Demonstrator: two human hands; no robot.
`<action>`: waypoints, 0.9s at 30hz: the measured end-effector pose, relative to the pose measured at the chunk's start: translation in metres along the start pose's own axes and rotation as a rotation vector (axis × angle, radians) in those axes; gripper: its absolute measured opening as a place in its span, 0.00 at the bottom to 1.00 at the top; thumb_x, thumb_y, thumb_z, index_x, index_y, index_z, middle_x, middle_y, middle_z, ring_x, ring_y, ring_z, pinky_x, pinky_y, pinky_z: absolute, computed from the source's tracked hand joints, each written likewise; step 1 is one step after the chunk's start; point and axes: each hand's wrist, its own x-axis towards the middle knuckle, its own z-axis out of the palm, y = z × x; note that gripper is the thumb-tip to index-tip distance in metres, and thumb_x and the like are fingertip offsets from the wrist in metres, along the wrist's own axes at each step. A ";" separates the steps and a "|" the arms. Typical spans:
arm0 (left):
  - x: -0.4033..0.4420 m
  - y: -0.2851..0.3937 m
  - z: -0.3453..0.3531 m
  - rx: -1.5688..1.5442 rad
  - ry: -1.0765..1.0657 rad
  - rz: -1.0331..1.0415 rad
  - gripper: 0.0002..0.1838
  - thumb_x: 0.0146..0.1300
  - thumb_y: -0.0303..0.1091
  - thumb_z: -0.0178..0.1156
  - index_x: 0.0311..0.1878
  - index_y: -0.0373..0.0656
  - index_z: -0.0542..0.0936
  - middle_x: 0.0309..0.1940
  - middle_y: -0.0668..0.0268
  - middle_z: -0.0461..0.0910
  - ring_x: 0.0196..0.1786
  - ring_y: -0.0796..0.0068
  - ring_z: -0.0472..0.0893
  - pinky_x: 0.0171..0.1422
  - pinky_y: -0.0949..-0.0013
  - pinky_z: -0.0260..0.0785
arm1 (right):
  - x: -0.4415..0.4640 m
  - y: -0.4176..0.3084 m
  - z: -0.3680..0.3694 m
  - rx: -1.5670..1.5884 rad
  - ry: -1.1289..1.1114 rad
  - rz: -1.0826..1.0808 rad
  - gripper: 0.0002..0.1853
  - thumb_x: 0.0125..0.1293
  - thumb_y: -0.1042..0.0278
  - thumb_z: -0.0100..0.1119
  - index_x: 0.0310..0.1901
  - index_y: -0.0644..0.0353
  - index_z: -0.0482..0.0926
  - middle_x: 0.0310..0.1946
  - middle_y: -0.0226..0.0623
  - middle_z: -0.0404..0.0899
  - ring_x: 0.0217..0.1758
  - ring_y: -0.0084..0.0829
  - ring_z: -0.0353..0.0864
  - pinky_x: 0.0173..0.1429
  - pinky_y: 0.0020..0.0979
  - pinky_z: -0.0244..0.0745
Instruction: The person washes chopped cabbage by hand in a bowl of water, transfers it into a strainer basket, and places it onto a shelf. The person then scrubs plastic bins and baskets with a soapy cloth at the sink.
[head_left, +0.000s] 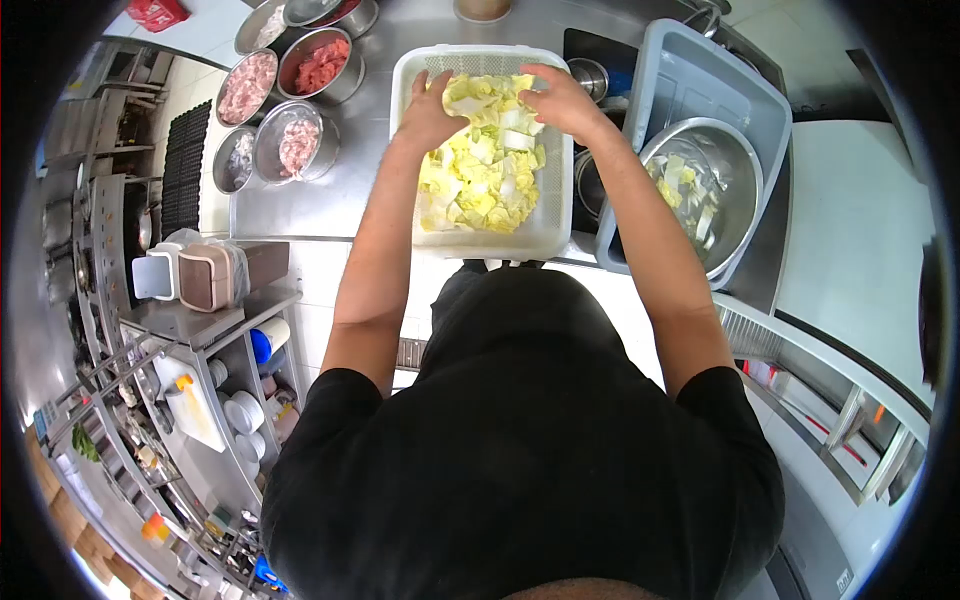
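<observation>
In front of me a white perforated plastic basket (556,215) holds a heap of cut napa cabbage (480,180), pale yellow leaves and white stems. Over the basket's far left part is my left hand (432,115), fingers spread at the edge of the leaves. My right hand (562,100) reaches over the far right side, its fingers apart and curved inward near the cabbage. Neither hand has anything visible in its grasp. Whether the fingertips touch the leaves is hard to make out.
Several metal pots of raw meat (320,65) stand at the left on the steel counter (375,130). To the right, a steel bowl (745,215) with cabbage pieces and water sits in a grey-blue tub (775,110). A shelf rack (215,330) is at the lower left.
</observation>
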 end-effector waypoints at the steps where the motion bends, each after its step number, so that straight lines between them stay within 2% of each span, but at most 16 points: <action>1: 0.002 -0.008 0.004 -0.003 -0.045 0.000 0.48 0.50 0.39 0.77 0.76 0.43 0.67 0.77 0.40 0.56 0.74 0.48 0.69 0.77 0.56 0.65 | 0.001 0.010 0.002 -0.090 0.076 -0.077 0.25 0.62 0.63 0.68 0.62 0.56 0.80 0.57 0.50 0.81 0.47 0.40 0.85 0.52 0.37 0.82; 3: 0.002 -0.027 0.020 0.110 0.011 0.027 0.40 0.53 0.40 0.73 0.71 0.45 0.74 0.73 0.45 0.67 0.74 0.48 0.70 0.77 0.58 0.66 | 0.002 0.025 0.001 -0.269 0.244 -0.222 0.20 0.61 0.65 0.67 0.55 0.56 0.84 0.53 0.49 0.83 0.43 0.42 0.86 0.49 0.39 0.82; 4: 0.002 -0.029 0.023 0.123 0.014 0.026 0.37 0.53 0.41 0.74 0.68 0.44 0.77 0.71 0.46 0.70 0.72 0.49 0.72 0.76 0.58 0.67 | -0.011 0.012 0.001 -0.312 0.320 -0.209 0.12 0.61 0.68 0.65 0.47 0.55 0.85 0.43 0.46 0.86 0.40 0.43 0.87 0.49 0.38 0.82; 6: 0.004 -0.024 0.023 0.159 0.046 0.012 0.29 0.55 0.44 0.74 0.59 0.41 0.83 0.63 0.48 0.78 0.65 0.51 0.78 0.71 0.58 0.70 | -0.014 0.025 0.012 -0.246 0.309 -0.219 0.13 0.64 0.75 0.59 0.49 0.56 0.86 0.39 0.43 0.88 0.41 0.38 0.88 0.49 0.36 0.82; 7: 0.002 -0.016 0.021 0.177 0.074 0.001 0.25 0.57 0.46 0.74 0.52 0.39 0.87 0.57 0.49 0.83 0.60 0.51 0.82 0.67 0.57 0.73 | -0.029 0.017 0.011 -0.241 0.193 -0.122 0.15 0.63 0.78 0.58 0.50 0.55 0.86 0.43 0.44 0.88 0.49 0.41 0.87 0.56 0.39 0.80; 9: 0.008 0.003 0.017 0.311 -0.040 -0.105 0.24 0.59 0.51 0.72 0.46 0.38 0.88 0.45 0.50 0.87 0.51 0.49 0.86 0.57 0.54 0.77 | -0.044 0.027 0.003 -0.303 -0.089 -0.347 0.24 0.64 0.74 0.60 0.63 0.51 0.81 0.67 0.49 0.75 0.70 0.46 0.74 0.73 0.40 0.68; 10: 0.013 -0.008 0.027 0.428 0.007 -0.054 0.20 0.58 0.47 0.73 0.42 0.38 0.88 0.42 0.51 0.87 0.48 0.48 0.86 0.56 0.53 0.77 | -0.068 0.016 -0.006 -0.356 -0.078 -0.342 0.26 0.65 0.72 0.60 0.66 0.50 0.78 0.68 0.48 0.72 0.71 0.48 0.72 0.74 0.40 0.67; 11: 0.008 0.003 0.027 0.294 0.041 -0.130 0.17 0.54 0.40 0.75 0.42 0.39 0.87 0.48 0.51 0.86 0.55 0.50 0.84 0.60 0.54 0.76 | -0.082 0.020 -0.012 -0.357 0.030 -0.382 0.24 0.66 0.71 0.61 0.65 0.49 0.79 0.66 0.47 0.74 0.68 0.45 0.76 0.72 0.39 0.71; 12: 0.007 -0.013 0.030 0.381 0.020 0.129 0.21 0.49 0.34 0.76 0.49 0.41 0.85 0.57 0.52 0.82 0.64 0.52 0.79 0.65 0.55 0.73 | -0.100 0.014 -0.030 -0.307 0.046 -0.281 0.23 0.67 0.69 0.62 0.65 0.49 0.79 0.63 0.45 0.77 0.63 0.43 0.79 0.68 0.39 0.74; 15: 0.003 -0.003 0.037 0.520 -0.030 0.068 0.24 0.53 0.34 0.74 0.56 0.49 0.83 0.69 0.59 0.73 0.64 0.48 0.78 0.69 0.55 0.72 | -0.139 0.058 -0.095 -0.069 0.235 -0.204 0.20 0.68 0.63 0.63 0.62 0.48 0.82 0.49 0.39 0.86 0.48 0.39 0.87 0.56 0.38 0.82; 17: -0.010 0.043 0.027 0.562 -0.006 -0.001 0.26 0.53 0.36 0.74 0.58 0.50 0.81 0.64 0.60 0.76 0.62 0.51 0.79 0.68 0.54 0.72 | -0.170 0.089 -0.142 0.006 0.435 0.085 0.18 0.69 0.60 0.63 0.59 0.49 0.83 0.41 0.37 0.88 0.44 0.42 0.88 0.53 0.41 0.82; 19: -0.011 0.072 0.022 0.564 0.000 -0.058 0.23 0.54 0.36 0.74 0.55 0.49 0.83 0.61 0.61 0.78 0.61 0.51 0.80 0.66 0.54 0.73 | -0.186 0.146 -0.190 -0.502 0.556 0.144 0.19 0.68 0.57 0.62 0.60 0.44 0.83 0.54 0.43 0.85 0.55 0.43 0.85 0.62 0.43 0.79; 20: -0.010 0.091 0.021 0.542 0.021 -0.018 0.17 0.57 0.33 0.72 0.50 0.47 0.84 0.53 0.59 0.80 0.56 0.54 0.82 0.60 0.56 0.76 | -0.189 0.166 -0.205 -0.567 0.564 0.160 0.21 0.68 0.55 0.62 0.61 0.43 0.82 0.58 0.42 0.83 0.58 0.44 0.83 0.65 0.44 0.77; 22: -0.009 0.138 0.030 0.334 -0.021 0.077 0.13 0.59 0.30 0.70 0.48 0.45 0.84 0.50 0.57 0.81 0.52 0.56 0.83 0.55 0.58 0.78 | -0.188 0.200 -0.226 -0.697 0.574 0.186 0.24 0.67 0.50 0.63 0.64 0.41 0.81 0.65 0.41 0.78 0.65 0.45 0.79 0.70 0.45 0.73; 25: -0.018 0.215 0.077 -0.027 -0.038 0.374 0.11 0.61 0.24 0.66 0.48 0.43 0.84 0.46 0.55 0.81 0.47 0.57 0.85 0.50 0.61 0.79 | -0.163 0.246 -0.236 -0.807 0.480 -0.135 0.28 0.65 0.44 0.63 0.66 0.38 0.79 0.74 0.37 0.68 0.74 0.46 0.69 0.77 0.50 0.64; 27: -0.024 0.270 0.110 -0.090 -0.217 0.506 0.14 0.62 0.29 0.67 0.51 0.43 0.83 0.50 0.55 0.81 0.52 0.54 0.84 0.55 0.58 0.78 | -0.161 0.229 -0.228 -0.861 0.395 -0.072 0.29 0.64 0.42 0.64 0.66 0.38 0.79 0.76 0.37 0.65 0.76 0.47 0.66 0.77 0.55 0.62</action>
